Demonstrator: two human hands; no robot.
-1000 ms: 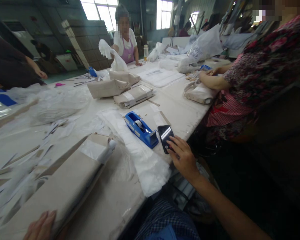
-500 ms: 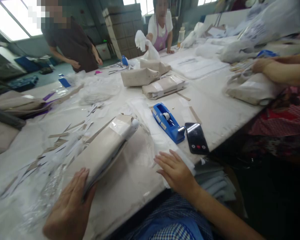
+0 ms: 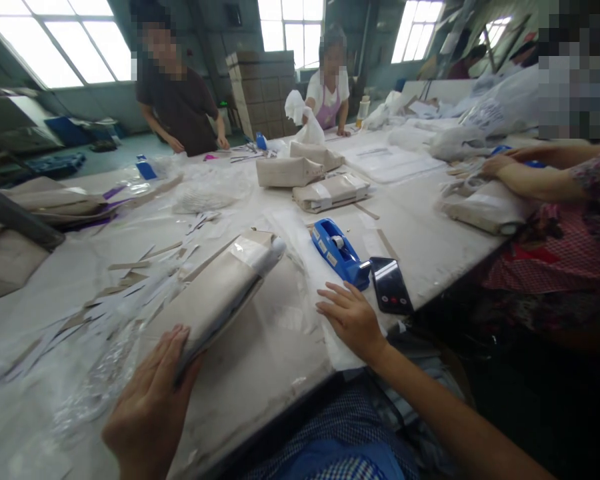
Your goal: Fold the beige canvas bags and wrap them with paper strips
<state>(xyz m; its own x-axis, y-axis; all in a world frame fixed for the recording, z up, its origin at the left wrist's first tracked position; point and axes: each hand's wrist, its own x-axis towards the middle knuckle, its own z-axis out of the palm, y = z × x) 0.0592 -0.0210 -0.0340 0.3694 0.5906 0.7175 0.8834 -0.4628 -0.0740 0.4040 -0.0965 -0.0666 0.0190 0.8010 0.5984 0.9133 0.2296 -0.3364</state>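
Observation:
My left hand [image 3: 153, 393] grips the near end of a folded beige bag [image 3: 213, 287], thumb beneath and fingers on top. The bag lies slanted on the table, a shiny clear strip across its far end and a dark edge along its right side. My right hand [image 3: 353, 320] is open, fingers spread over white plastic sheeting [image 3: 313, 267]. Just beyond its fingertips is a blue tape dispenser [image 3: 337, 250] with a roll in it. A black phone [image 3: 391, 285] with a lit screen lies right of the dispenser.
More folded beige bags [image 3: 330, 191] lie farther up the table. Paper strips [image 3: 125, 280] and clear plastic [image 3: 100, 373] litter the left side. A co-worker's arms [image 3: 525, 170] rest on another bag at right. Two people stand across the table.
The view has tilted up, so things sit lower in it. My right hand has come closer to the tape dispenser. My left hand keeps its hold on the folded bag.

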